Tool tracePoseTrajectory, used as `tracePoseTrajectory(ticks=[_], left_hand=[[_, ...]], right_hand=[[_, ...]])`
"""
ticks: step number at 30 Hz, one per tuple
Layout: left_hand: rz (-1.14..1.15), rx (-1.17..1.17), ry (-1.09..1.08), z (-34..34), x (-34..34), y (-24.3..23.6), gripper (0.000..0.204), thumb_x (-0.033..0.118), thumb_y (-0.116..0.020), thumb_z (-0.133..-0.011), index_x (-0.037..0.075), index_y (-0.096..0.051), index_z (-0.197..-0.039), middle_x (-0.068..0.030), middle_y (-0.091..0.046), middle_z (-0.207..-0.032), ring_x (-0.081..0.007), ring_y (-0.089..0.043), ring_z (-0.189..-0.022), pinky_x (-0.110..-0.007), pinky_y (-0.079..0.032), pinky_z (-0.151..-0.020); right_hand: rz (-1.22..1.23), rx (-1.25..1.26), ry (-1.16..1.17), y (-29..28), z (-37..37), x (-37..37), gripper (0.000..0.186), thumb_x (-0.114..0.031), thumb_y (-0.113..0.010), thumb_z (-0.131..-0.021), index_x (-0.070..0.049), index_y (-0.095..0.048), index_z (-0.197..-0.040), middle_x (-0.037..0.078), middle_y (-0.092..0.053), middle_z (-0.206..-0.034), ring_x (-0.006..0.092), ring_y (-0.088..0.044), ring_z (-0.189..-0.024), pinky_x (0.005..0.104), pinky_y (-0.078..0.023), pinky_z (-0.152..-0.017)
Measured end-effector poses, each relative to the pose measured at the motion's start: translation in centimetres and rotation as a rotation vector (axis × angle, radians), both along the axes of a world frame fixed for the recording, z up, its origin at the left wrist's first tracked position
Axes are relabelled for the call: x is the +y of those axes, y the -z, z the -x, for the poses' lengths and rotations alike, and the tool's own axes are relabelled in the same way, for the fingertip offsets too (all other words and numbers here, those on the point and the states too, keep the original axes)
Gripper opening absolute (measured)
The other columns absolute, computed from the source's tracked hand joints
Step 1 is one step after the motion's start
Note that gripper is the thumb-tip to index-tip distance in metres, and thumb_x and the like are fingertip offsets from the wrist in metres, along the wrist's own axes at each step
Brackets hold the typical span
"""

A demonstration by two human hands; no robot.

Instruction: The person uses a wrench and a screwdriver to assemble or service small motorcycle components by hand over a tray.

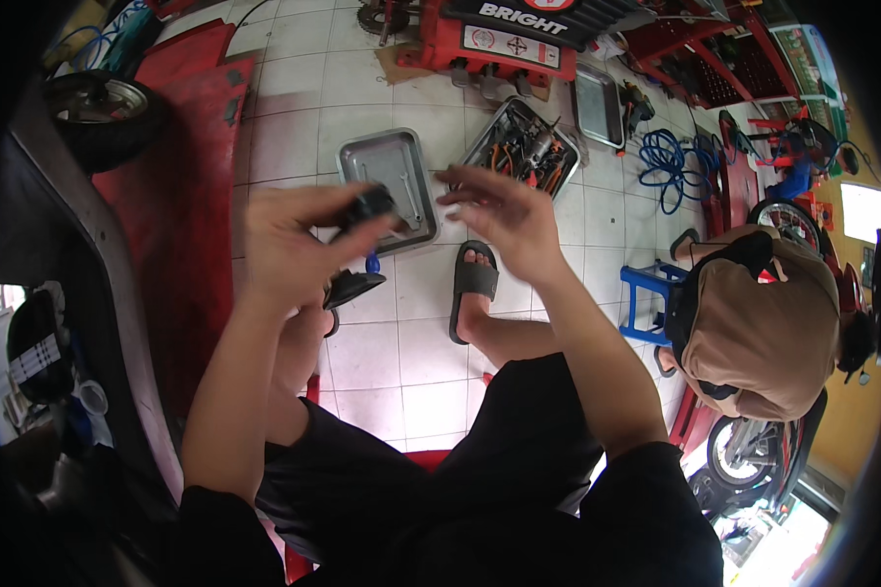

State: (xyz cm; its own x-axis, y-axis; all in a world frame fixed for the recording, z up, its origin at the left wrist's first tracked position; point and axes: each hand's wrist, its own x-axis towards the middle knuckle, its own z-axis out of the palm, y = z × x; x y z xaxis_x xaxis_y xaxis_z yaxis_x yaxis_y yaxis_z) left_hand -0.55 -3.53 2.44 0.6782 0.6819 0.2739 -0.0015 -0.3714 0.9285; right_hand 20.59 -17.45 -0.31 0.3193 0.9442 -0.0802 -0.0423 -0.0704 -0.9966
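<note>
My left hand (pixel 289 245) is closed around a small black part (pixel 370 203), rounded at its top; motion blur hides what kind of part it is. To the right, my right hand (pixel 509 220) is raised with its fingers apart and nothing visible in it. Beyond both hands, a shallow metal tray (pixel 429 174) lies on the floor with a wrench (pixel 411 199) in it. Just below the left hand shows a flat dark piece (pixel 354 288) with a blue bit (pixel 372 262) above it; whether it is held I cannot tell.
A second tray full of tools (pixel 531 147) sits at the far right of the first. Left is a red platform (pixel 191 166) with a wheel (pixel 108 108). Coiled blue hose (pixel 668 166) lies at right, near a blue stool (pixel 646 293) and a bent-over person (pixel 759 328).
</note>
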Motion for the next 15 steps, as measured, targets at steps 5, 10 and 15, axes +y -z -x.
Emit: tracePoseTrajectory(ticks=[5,10,15], left_hand=[[0.434,-0.151,-0.247,0.7,4.2,1.0,0.024,0.005,-0.070,-0.089,-0.009,-0.069,-0.108,-0.0132,-0.072,-0.090,-0.0159,-0.069,-0.076,-0.030,-0.058,-0.072],[0.498,-0.263,-0.343,1.8,6.0,0.9,0.026,0.007,-0.070,-0.089,-0.011,-0.067,-0.108,-0.0154,-0.071,-0.092,-0.0199,-0.070,-0.078,-0.032,-0.060,-0.071],[0.530,-0.300,-0.302,3.8,6.8,0.8,0.027,0.008,-0.069,-0.090,-0.010,-0.067,-0.110,-0.0169,-0.071,-0.097,-0.0206,-0.069,-0.080,-0.034,-0.059,-0.072]], right_hand=[[0.453,-0.003,0.129,12.1,-3.9,0.3,0.040,-0.025,-0.070,-0.088,0.001,-0.066,-0.119,0.013,-0.071,-0.105,0.0181,-0.068,-0.090,0.0309,-0.055,-0.074],[0.831,-0.601,-0.443,25.9,-3.1,-1.2,0.032,-0.026,-0.065,-0.084,0.000,-0.071,-0.102,0.020,-0.070,-0.104,0.0286,-0.069,-0.094,0.0365,-0.056,-0.082],[0.957,-0.837,-0.204,35.1,1.4,3.0,0.030,-0.027,-0.067,-0.083,0.000,-0.070,-0.097,0.021,-0.069,-0.101,0.0358,-0.067,-0.100,0.0423,-0.054,-0.088]])
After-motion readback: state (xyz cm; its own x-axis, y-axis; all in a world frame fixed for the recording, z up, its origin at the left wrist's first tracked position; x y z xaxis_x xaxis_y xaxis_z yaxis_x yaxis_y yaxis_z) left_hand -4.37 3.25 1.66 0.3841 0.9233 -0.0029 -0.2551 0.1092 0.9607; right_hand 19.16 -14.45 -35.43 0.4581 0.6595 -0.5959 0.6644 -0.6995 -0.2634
